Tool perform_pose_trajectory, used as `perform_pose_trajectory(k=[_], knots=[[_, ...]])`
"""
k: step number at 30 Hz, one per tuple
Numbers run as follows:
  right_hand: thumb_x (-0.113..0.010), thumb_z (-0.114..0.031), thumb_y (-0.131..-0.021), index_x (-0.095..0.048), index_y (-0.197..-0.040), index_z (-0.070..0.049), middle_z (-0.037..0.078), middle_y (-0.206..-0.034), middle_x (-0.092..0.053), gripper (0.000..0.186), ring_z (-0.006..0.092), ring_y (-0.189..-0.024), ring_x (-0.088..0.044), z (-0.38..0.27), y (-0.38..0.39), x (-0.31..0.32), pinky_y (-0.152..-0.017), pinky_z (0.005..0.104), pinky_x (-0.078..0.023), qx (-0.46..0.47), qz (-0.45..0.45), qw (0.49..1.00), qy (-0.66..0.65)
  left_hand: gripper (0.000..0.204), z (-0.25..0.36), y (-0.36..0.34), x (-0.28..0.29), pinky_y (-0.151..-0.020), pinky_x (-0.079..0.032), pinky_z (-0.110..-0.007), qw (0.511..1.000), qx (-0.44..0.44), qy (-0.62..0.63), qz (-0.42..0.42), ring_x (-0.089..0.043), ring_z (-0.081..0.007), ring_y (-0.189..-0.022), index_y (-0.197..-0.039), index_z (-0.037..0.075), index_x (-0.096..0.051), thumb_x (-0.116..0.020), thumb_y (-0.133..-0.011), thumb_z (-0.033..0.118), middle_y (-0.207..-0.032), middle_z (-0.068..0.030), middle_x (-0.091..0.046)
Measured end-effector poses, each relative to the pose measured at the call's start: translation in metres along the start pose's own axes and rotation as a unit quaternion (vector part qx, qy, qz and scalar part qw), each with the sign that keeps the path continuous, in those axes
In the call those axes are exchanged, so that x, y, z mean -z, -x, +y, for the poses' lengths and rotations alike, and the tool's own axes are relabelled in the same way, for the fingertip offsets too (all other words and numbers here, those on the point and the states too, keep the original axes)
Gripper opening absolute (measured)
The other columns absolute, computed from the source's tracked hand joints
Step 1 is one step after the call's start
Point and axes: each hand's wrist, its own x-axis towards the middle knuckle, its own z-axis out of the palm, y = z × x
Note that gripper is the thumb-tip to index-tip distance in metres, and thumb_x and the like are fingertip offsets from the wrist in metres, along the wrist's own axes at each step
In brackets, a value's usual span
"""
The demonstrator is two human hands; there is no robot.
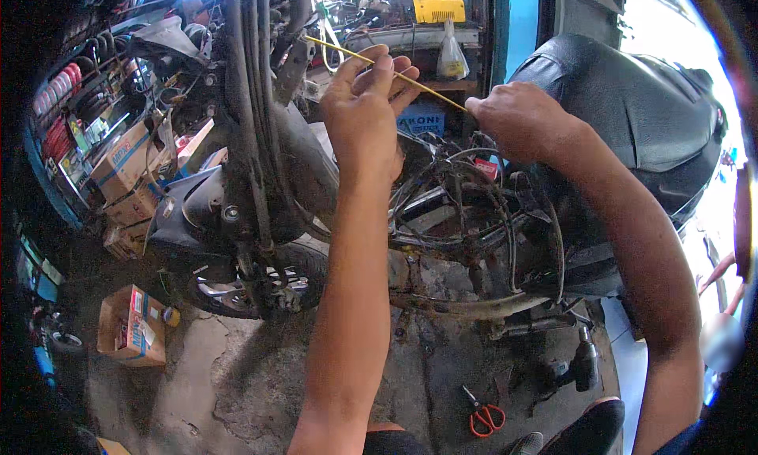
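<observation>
Stretched slantwise between my hands is a thin, straight yellow strand (438,95); whether it is a wire or a stiff rod I cannot tell. My left hand (363,103) pinches it partway along with thumb and fingers, its far end sticking out to the upper left. My right hand (525,122) is closed around the lower right end, hiding the tip. Both hands are raised above a partly stripped motorbike, whose bare frame and loose cables (462,194) show beneath them. The black seat (624,99) is close to my right hand.
The motorbike's front wheel (304,285) stands at left. Orange-handled scissors (485,419) and a dark power tool (585,360) lie on the floor. An opened cardboard box (154,340) sits at lower left. Behind are a clear plastic bag (452,56) and a yellow case (439,9).
</observation>
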Motion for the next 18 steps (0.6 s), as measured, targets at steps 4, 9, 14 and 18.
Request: perform_pose_trajectory(k=[4, 9, 14, 18], knots=[[-0.066, -0.002, -0.075, -0.057, -0.105, 0.0, 0.018, -0.088, -0.069, 0.032, 0.0336, -0.09, -0.069, 0.002, 0.001, -0.004, -0.08, 0.0439, -0.055, 0.013, 0.002, 1.0, -0.002, 0.018, -0.002, 0.004, -0.002, -0.078, -0.061, -0.037, 1.0, 0.0, -0.011, -0.017, -0.07, -0.0234, -0.085, -0.11, -0.004, -0.06, -0.058, -0.098, 0.009, -0.096, -0.0162, -0.067], [-0.065, 0.0, -0.075, -0.059, -0.103, -0.001, 0.018, -0.09, -0.069, 0.029, 0.0336, -0.094, -0.068, 0.002, 0.0, 0.001, -0.082, 0.0437, -0.055, 0.01, -0.03, 0.999, -0.018, 0.018, -0.001, 0.007, -0.004, -0.078, -0.061, -0.037, 1.0, 0.0, -0.022, -0.016, -0.07, -0.0235, -0.085, -0.109, -0.005, -0.06, -0.058, -0.098, 0.009, -0.095, -0.0157, -0.067], [-0.063, 0.001, -0.078, -0.061, -0.103, 0.0, 0.019, -0.094, -0.069, 0.025, 0.0333, -0.098, -0.067, 0.002, 0.001, 0.003, -0.085, 0.0427, -0.055, 0.032, -0.037, 0.999, -0.02, 0.017, -0.003, 0.006, 0.0, -0.081, -0.061, -0.042, 0.999, 0.009, -0.032, -0.003, -0.071, -0.0284, -0.088, -0.108, -0.001, -0.061, -0.06, -0.097, 0.012, -0.095, -0.0159, -0.068], [-0.063, 0.001, -0.079, -0.061, -0.104, 0.0, 0.019, -0.095, -0.069, 0.025, 0.0333, -0.099, -0.067, 0.001, 0.001, 0.001, -0.085, 0.0423, -0.055, 0.006, -0.029, 0.999, -0.028, 0.017, -0.004, 0.005, -0.001, -0.082, -0.061, -0.041, 0.999, 0.009, -0.038, -0.01, -0.071, -0.0281, -0.088, -0.107, -0.001, -0.061, -0.06, -0.097, 0.012, -0.094, -0.0159, -0.068]])
